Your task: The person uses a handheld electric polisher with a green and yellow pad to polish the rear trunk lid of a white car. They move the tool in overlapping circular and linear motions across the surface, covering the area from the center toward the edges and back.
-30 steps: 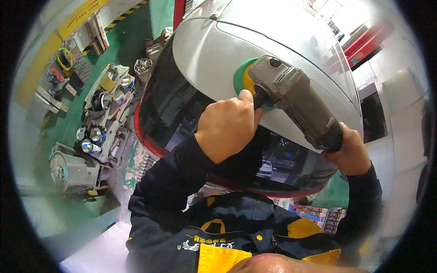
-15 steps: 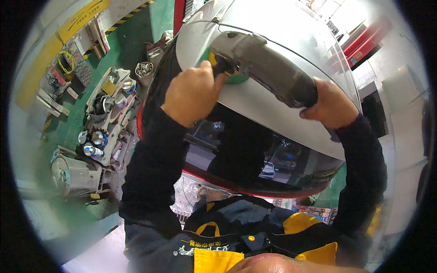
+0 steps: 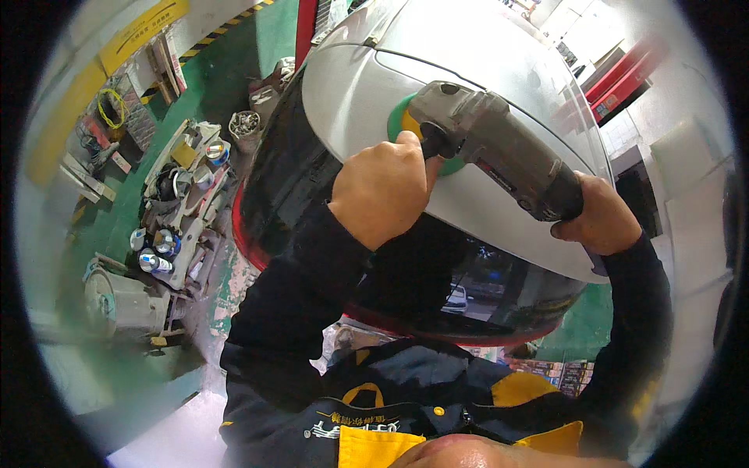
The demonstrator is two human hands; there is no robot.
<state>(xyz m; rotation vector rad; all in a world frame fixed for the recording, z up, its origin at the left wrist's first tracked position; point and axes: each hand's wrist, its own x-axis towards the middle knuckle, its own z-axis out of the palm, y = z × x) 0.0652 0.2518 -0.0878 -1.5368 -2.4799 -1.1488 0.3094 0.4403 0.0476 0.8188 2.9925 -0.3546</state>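
A dark grey power polisher point(image 3: 499, 136) lies across the silver car panel point(image 3: 351, 93), its head to the left and its rear end to the right. My left hand point(image 3: 382, 187) is closed around the black side handle point(image 3: 437, 142) by the head. Wrapped around the rear of the polisher body is my right hand point(image 3: 601, 214). Under the head, a green polishing pad point(image 3: 399, 117) with a yellow centre appears to rest on the silver surface, partly hidden by the tool. Dark glossy glass point(image 3: 421, 273) curves below the panel, nearer to me.
To the left, cans point(image 3: 156, 261), tools and parts crowd a cluttered bench, with a grey bucket point(image 3: 125, 300) in front. A small pail point(image 3: 246, 129) stands beside the car. A red post point(image 3: 307, 31) rises behind it. Red equipment point(image 3: 624, 82) is at the far right.
Both hands have moved the polisher to the right and nearer to me across the panel. The pad has shifted with it, and both grips stay the same.
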